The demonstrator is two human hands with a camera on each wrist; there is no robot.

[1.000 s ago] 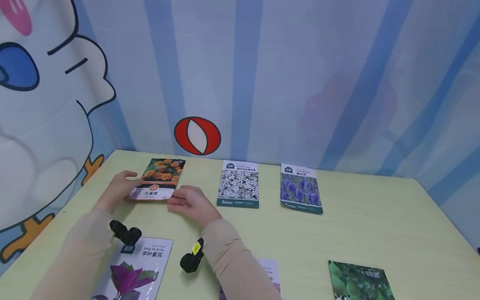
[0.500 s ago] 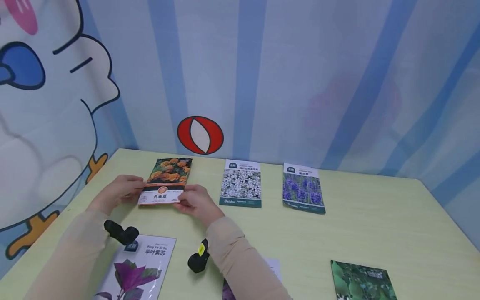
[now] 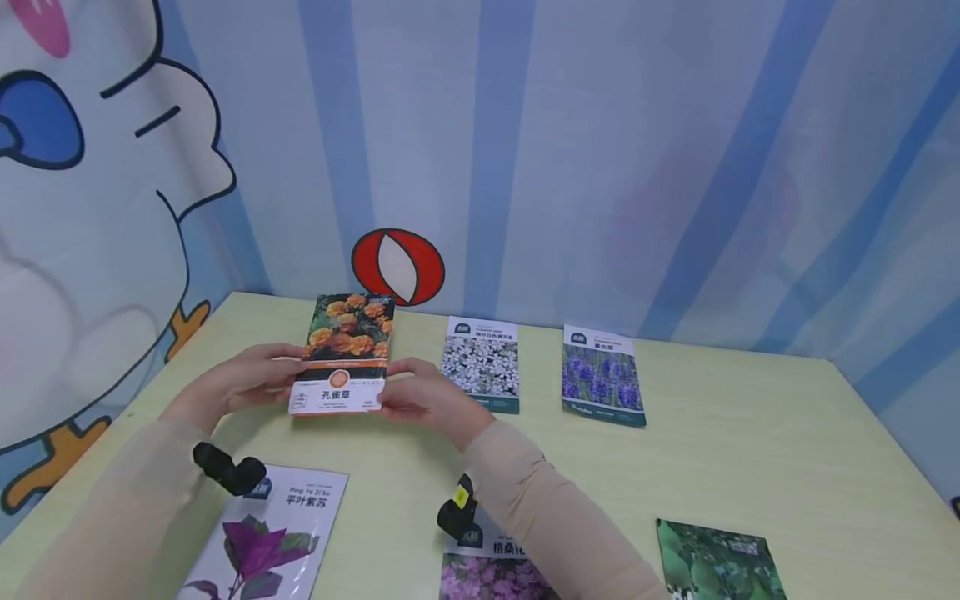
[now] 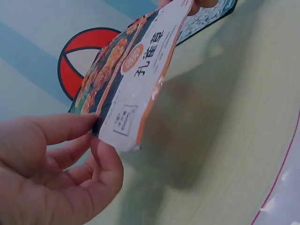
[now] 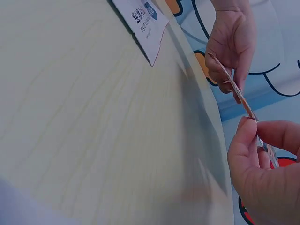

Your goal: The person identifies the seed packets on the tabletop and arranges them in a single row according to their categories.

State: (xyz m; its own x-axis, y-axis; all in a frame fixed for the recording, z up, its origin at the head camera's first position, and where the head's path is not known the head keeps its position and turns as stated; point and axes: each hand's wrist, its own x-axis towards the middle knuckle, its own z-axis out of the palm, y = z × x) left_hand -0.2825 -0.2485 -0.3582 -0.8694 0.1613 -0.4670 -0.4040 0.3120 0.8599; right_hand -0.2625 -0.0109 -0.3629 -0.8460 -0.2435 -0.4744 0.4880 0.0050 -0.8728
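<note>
A flat, rectangular seed packet printed with orange marigolds above a white lower panel (image 3: 341,333) is held above the far left part of a pale yellow-green table with faint wood grain (image 3: 750,450). Its left edge is pinched between the thumb and fingers of the left hand (image 3: 251,379); its right edge is gripped likewise by the right hand (image 3: 431,396). The packet is tilted with its printed face toward the head camera, and its lower edge is seen in the left wrist view to be clear of the tabletop, on which a shadow is cast.

Along the far side, a packet printed with small white flowers and a green base band (image 3: 482,358) is found just beside the right hand, its lower left corner being covered. A white packet with violet flower spikes (image 3: 602,375) is placed further right, apart from it. In the near row, a larger white packet showing purple leaves (image 3: 273,542) is laid at left, a packet with pink-purple blossoms (image 3: 487,579) is partly hidden by the right beige sleeve (image 3: 555,517), and a dark green packet picturing rounded green fruit (image 3: 720,562) is cut off by the frame.
</note>
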